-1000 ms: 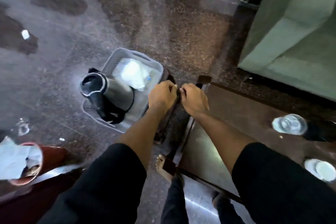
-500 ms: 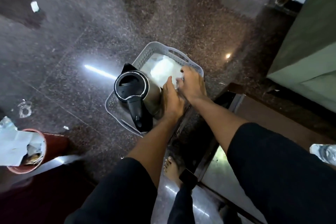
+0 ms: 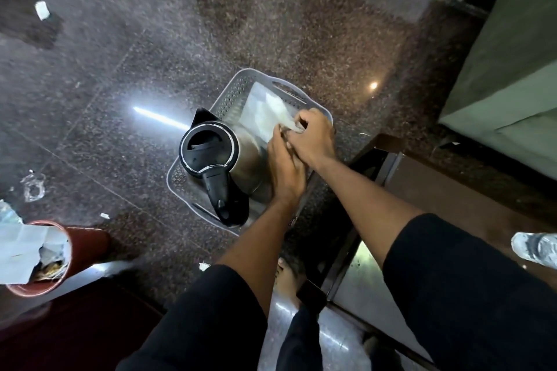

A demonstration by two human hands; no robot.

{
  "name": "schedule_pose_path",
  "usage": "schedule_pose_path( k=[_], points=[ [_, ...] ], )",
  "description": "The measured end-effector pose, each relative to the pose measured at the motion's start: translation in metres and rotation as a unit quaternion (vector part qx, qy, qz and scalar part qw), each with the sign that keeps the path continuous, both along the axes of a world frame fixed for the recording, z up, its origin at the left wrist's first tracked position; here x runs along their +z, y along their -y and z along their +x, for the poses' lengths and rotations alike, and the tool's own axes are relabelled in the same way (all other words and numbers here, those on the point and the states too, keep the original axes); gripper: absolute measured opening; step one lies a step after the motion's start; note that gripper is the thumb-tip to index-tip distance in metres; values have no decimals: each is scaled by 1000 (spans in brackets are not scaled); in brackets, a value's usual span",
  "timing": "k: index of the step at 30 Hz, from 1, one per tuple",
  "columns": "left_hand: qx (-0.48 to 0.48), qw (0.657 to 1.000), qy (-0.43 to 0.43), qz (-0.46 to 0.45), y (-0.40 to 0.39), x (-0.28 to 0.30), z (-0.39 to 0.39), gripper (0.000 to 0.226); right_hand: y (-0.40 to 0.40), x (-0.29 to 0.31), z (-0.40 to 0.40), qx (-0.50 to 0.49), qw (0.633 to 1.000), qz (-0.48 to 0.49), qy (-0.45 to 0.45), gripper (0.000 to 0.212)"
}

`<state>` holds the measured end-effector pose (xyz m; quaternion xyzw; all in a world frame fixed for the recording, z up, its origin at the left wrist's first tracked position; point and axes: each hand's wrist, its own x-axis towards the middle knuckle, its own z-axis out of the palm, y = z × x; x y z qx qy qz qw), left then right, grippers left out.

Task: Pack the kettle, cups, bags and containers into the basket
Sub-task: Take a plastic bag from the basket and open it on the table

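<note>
Both hands have descended from basket-rim height into the basket (image 3: 238,90). Right hand (image 3: 313,137) pinches a white bag (image 3: 266,113); left hand (image 3: 284,170), fingers hidden, lies beside it, against the kettle (image 3: 217,159). Step: seating the bag. Next, probably: release, withdraw.

Plastic, steel and polished stone

Perforated grey plastic basket (image 3: 232,93); kettle (image 3: 223,156) of brushed steel with glossy black plastic lid; crinkly translucent plastic bag (image 3: 265,113); glossy speckled stone floor (image 3: 271,24).

A lived-in home room: polished speckled stone floor (image 3: 271,24), a green sofa (image 3: 512,69), a paper-stuffed bin (image 3: 39,259).
</note>
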<state>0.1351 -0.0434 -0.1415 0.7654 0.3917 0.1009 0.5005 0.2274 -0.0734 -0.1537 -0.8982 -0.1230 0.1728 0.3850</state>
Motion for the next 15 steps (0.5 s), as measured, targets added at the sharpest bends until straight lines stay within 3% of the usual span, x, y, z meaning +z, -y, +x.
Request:
schedule_pose_path(
  k=[3,6,8,11,13,15],
  points=[
    [59,998,30,6,11,12,5,43,20,13,-6,-8,999,52,11,19],
    [130,990,59,5,16,31,16,41,35,30,-14,-2,996,85,-8,26],
    [144,988,63,-8,20,43,22,42,47,39,-19,7,993,118,-27,26],
    [147,988,49,-12,29,54,28,28,75,48,-22,63,982,172,-34,9],
    [154,987,41,10,43,60,26,19,101,51,-20,126,977,168,-31,28],
    [147,988,29,26,63,61,24,22,126,52,-19,101,978,177,-44,38]
  ],
)
